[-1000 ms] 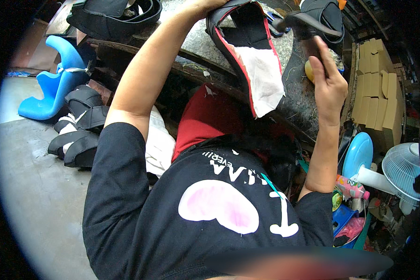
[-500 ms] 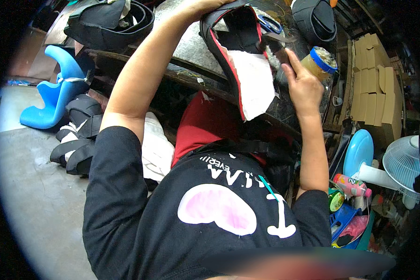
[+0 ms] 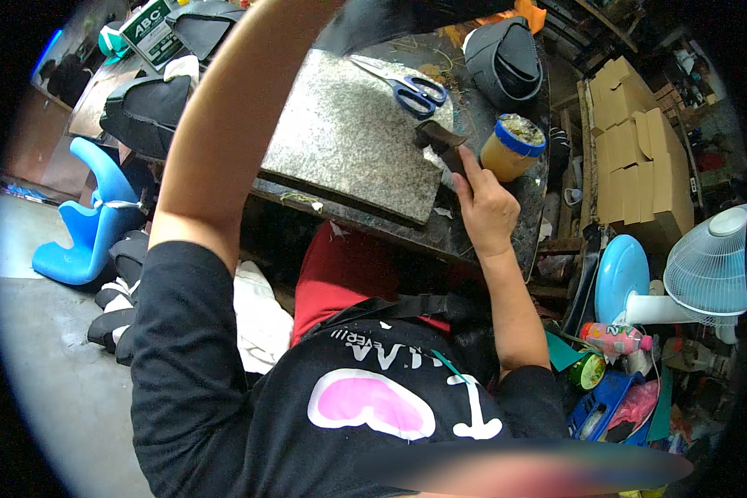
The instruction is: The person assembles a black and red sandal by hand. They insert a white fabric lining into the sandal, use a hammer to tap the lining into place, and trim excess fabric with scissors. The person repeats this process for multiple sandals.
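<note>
The black piece (image 3: 390, 21) is now at the far edge of the view, partly cut off, beyond the stone slab (image 3: 349, 133); half a second ago it appears nearer, red-edged and white-lined, hanging over the near side of the table (image 3: 452, 236). The left forearm (image 3: 228, 116) reaches far past the edge, so I cannot tell whether the left hand is open or gripping. The right hand (image 3: 490, 212) is curled around the handle of a hammer (image 3: 440, 137), whose head is over the slab's right side. Hammer and piece are now well apart, so striking seems paused. Against the earlier frame, the slab and the scissors (image 3: 417, 93) show more fully, left of the jar (image 3: 513, 153).
</note>
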Motion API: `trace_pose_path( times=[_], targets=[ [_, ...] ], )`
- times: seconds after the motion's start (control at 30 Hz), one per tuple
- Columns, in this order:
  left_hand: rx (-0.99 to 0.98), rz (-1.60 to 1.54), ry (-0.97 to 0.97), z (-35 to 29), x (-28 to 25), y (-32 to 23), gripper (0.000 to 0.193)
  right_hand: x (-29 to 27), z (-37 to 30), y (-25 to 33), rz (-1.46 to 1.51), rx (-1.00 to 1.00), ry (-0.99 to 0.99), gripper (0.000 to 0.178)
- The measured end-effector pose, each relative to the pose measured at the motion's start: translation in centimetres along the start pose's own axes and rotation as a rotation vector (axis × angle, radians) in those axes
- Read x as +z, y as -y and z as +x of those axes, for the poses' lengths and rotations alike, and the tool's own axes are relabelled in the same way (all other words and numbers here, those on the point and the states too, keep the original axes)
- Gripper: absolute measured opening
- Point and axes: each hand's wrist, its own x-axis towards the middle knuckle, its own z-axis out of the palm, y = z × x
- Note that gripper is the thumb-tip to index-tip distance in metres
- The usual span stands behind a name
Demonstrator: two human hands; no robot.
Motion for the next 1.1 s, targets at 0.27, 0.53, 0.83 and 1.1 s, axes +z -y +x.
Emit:
trace_pose_path(
  times=[0.27, 0.53, 0.83, 1.1],
  targets=[
    [0.192, 0.292, 0.602, -2.6, 17.1, 6.9, 0.025, 0.1, -0.4, 0.0, -0.074, -0.052, 0.005, 0.047],
    [0.037, 0.658, 0.496, -8.2, 25.0, 10.9, 0.082, 0.5, -0.5, -0.4, -0.050, -0.040, 0.006, 0.047],
    [-0.128, 0.627, 0.245, -8.1, 10.0, 13.2, 0.063, 0.0, -0.4, -0.1, 0.023, -0.054, 0.071, 0.039],
    [-1.298, 1.340, 0.680, -21.2, -8.5, 14.3, 0.035, 0.2, -0.7, -0.4, 0.023, -0.034, 0.089, 0.040]
  ],
)
